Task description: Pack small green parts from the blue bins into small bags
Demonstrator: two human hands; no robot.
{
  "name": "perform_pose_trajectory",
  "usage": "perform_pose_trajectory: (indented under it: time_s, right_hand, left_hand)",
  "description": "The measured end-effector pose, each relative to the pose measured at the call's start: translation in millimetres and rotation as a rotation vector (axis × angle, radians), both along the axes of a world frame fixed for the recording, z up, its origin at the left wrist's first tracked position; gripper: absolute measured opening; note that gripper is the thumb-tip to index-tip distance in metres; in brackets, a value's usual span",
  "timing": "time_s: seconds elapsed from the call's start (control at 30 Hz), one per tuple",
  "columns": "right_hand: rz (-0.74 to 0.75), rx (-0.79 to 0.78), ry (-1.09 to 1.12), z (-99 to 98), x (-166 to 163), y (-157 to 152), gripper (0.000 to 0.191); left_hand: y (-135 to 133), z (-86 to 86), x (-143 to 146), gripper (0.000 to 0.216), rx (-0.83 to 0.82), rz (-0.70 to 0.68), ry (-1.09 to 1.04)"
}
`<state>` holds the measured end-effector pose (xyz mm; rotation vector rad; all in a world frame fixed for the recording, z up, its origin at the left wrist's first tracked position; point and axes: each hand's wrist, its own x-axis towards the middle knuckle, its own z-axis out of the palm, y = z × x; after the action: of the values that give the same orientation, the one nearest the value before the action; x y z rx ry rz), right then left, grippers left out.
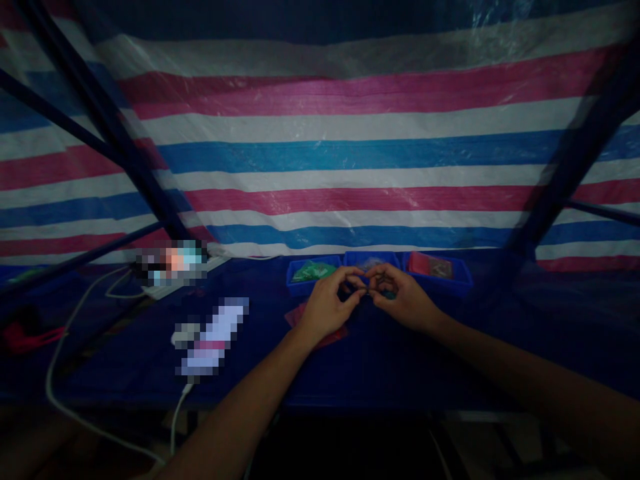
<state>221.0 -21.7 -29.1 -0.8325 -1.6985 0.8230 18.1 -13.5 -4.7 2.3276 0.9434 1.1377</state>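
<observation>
Over the dark blue table [390, 367], my left hand [327, 300] and my right hand [403, 300] meet at the fingertips. Thumb and fingers of each are pinched together on something small and dark, too dim to name. Flat red plastic pieces [330, 338] lie under my left hand. Just behind the hands stand three blue bins: the left bin [296, 288] with green bags [313, 270], the middle bin [350, 259] with clear plastic [373, 263], partly hidden by my fingers, and the right bin [457, 283] with red packets [421, 264].
A blurred-out phone-like device [215, 340] on a white cable [179, 407] lies at left, beside a pale round object [185, 335]. Farther back is a white power strip [173, 285]. Blue metal posts [570, 157] and a striped tarp [350, 153] bound the space.
</observation>
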Motion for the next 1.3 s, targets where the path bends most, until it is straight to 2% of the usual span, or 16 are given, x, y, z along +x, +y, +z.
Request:
perform_pose_trajectory:
  time_s: [0.37, 0.6, 0.73, 1.0, 1.17, 1.3]
  right_hand:
    - [0.036, -0.025, 0.023, -2.8, 3.3, 3.6, 0.026]
    - [0.002, -0.040, 0.008, 0.1, 4.3, 2.4, 0.022]
    - [-0.009, -0.073, 0.024, 0.7, 5.5, 2.8, 0.023]
    - [-0.027, -0.034, -0.013, 0.6, 5.8, 3.2, 0.022]
    - [-0.008, -0.009, -0.023, 0.1, 5.2, 2.9, 0.019]
    - [-0.059, 0.024, -0.042, -0.4, 6.9, 6.8, 0.016]
  left_hand:
    - [3.1, -2.7, -2.4, 0.033, -0.077, -0.054, -0.073]
    - [2.4, -3.8, -1.1, 0.032, -0.066, -0.049, -0.126]
    - [2.3, -3.4, -0.8, 0.031, -0.115, -0.045, -0.173]
    - [3.2, -5.3, -0.4, 0.036, -0.182, -0.068, -0.237]
    - [0.3, -1.7, -1.2, 0.029, -0.129, -0.048, -0.167]
    - [0.3, -0.2, -1.4, 0.028, 0.013, 0.021, -0.119]
